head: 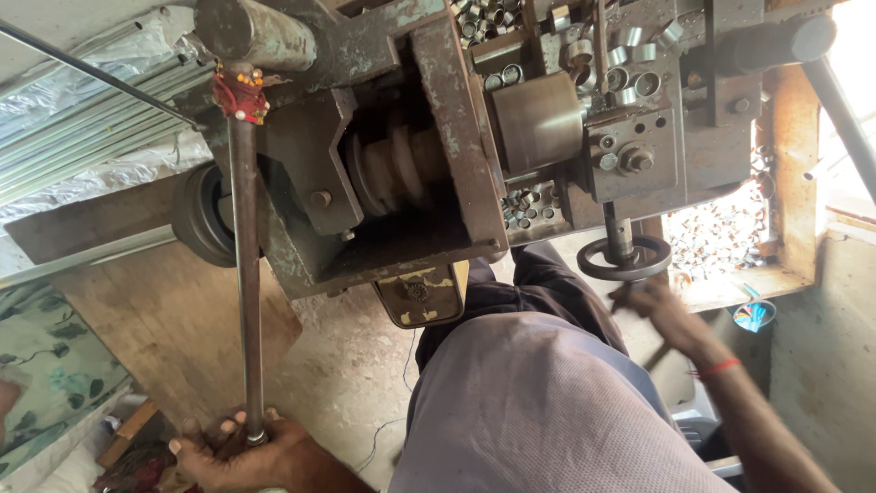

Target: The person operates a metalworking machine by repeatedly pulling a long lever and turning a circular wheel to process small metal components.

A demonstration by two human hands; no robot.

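Biggest thing here is the lathe [429, 137], a heavy old green-grey machine filling the top half of the view, paint worn down to bare metal all over. Its stepped pulley [392, 169] sits in an open pocket in the middle, and a plain brass-coloured drum [538, 119] sits just right of that.

Next down in size is the long lever [246, 274], a steel rod hanging from the machine's upper left, with a red tassel [241, 96] tied near its top. It runs straight down toward the person, so it can be pulled from where they're standing without leaning in.

Then the handwheel [624, 259], a small dark ring on a short shaft poking out of the carriage on the right, again right at arm's reach.

Left hand [239, 452] is at the bottom edge, fingers clenched around the lever's lower end, knuckles up, wrist low. Right hand [659, 310] is reached out and up to the handwheel, arm stretched with a red thread [718, 369] on the wrist. It's blurred, so I can't tell if the grip is closed on the rim or just brushing it.

Smallest stuff: loads of little metal rings [630, 68] piled on top of the machine, and more in the wooden tray [789, 183] at right.
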